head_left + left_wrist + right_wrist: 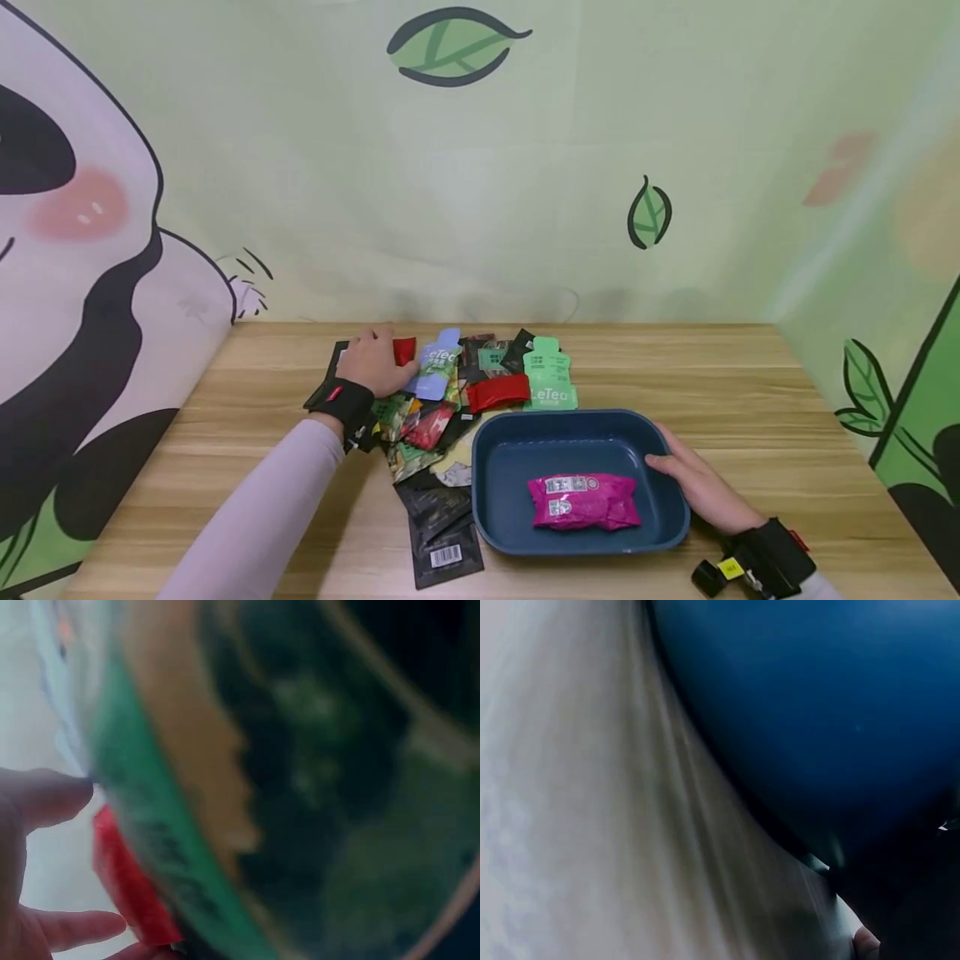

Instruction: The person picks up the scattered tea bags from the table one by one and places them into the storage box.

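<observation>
My left hand (377, 362) lies over the back left of a pile of small packets, thumb spread toward a light-blue LeTea packet (437, 367). In the left wrist view, a fingertip touches or nearly touches a red packet (131, 881); a blurred green packet (150, 780) fills much of that view. At the right end of a dark blue basin (577, 546), my right hand (697, 483) grips the rim, thumb over the inner side and the other fingers mostly hidden outside. A crinkled magenta packet (585, 502) lies in the basin. The right wrist view shows mostly the basin's outer wall (810, 712).
Left of and behind the basin, the pile holds a red packet (498, 392), a mint-green LeTea packet (550, 379) and several others. Black packets (447, 554) lie at the near left of the basin. The wooden table (765, 417) ends at a printed backdrop (480, 208).
</observation>
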Motion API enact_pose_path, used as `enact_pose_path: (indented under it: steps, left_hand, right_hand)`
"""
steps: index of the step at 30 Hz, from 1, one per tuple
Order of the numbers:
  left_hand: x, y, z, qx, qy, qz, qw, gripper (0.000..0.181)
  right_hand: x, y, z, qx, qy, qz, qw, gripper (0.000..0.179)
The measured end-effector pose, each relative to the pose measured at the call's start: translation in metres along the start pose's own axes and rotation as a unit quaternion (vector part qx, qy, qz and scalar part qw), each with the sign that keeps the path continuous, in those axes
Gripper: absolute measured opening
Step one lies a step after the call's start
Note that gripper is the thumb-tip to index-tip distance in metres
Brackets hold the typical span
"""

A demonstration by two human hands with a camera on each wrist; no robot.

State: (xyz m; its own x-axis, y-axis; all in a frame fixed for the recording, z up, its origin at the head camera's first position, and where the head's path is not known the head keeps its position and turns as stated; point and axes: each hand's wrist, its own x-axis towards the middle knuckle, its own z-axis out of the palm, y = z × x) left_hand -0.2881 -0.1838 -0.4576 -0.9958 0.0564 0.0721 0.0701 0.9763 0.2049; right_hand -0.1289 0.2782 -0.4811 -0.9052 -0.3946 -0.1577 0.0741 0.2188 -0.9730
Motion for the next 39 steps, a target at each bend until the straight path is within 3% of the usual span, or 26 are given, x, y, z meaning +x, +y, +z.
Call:
enact_pose_path:
  steps: [7, 17, 22, 26, 32, 39]
  left_hand:
    - [0.008, -0.004, 0.008, 0.001, 0.005, -0.006, 1.0000, 0.069]
    - [0.006, -0.005, 0.011, -0.011, 0.027, 0.006, 0.9996, 0.063]
    - [0.005, -0.005, 0.009, -0.024, 0.038, 0.016, 0.9989, 0.059]
    - [0.003, -0.002, 0.001, -0.037, 0.068, 0.033, 0.9965, 0.056]
    - [-0.007, 0.017, -0.023, -0.069, 0.117, 0.087, 0.9869, 0.054]
    - [-0.032, 0.067, -0.044, -0.085, 0.153, 0.201, 0.9639, 0.051]
  right_hand:
    - [0.000, 0.002, -0.001, 0.004, 0.002, 0.002, 1.0000, 0.074]
    - [0.001, 0.003, -0.001, -0.016, 0.016, 0.002, 0.9997, 0.073]
    - [0.001, 0.004, 0.000, -0.018, 0.019, -0.003, 0.9997, 0.073]
    - [0.000, 0.004, 0.000, -0.019, 0.019, -0.006, 0.9996, 0.072]
    - [0.000, 0.003, 0.000, -0.023, 0.017, -0.005, 0.9996, 0.072]
    - [0.000, 0.004, 0.000, -0.021, 0.018, -0.008, 0.9996, 0.073]
